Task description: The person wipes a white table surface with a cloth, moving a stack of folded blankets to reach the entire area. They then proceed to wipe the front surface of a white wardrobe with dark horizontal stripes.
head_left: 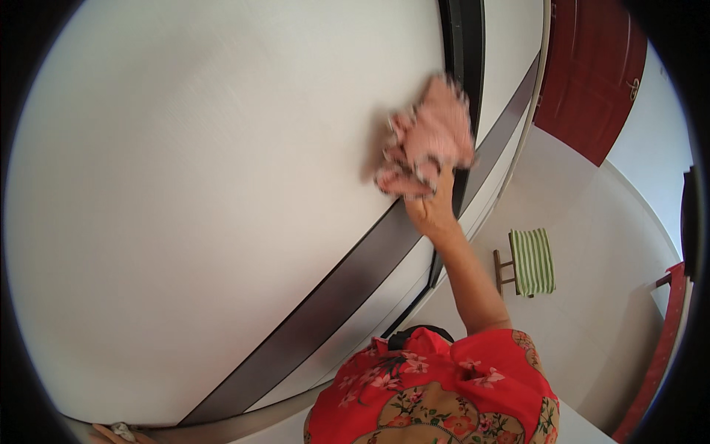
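My right hand (434, 214) reaches up, closed on a crumpled pink cloth (440, 126) with a dark-and-white edging. The cloth lies against the white sliding door panel (222, 148), by its black upright frame (466, 59). Cloth and fingers are slightly blurred, and the folds hide most of the fingertips. Low at the left rim, only part of my left hand (111, 435) shows, its fingers around a small pale, crumpled thing (122, 428) that I cannot make out.
A grey-brown band (318, 311) crosses the door panel. To the right, a small stool with a green-and-white striped top (532, 261) stands on the pale tiled floor (584, 200). A dark red door (592, 74) is at the far right, and a red wooden piece (665, 340) stands nearer.
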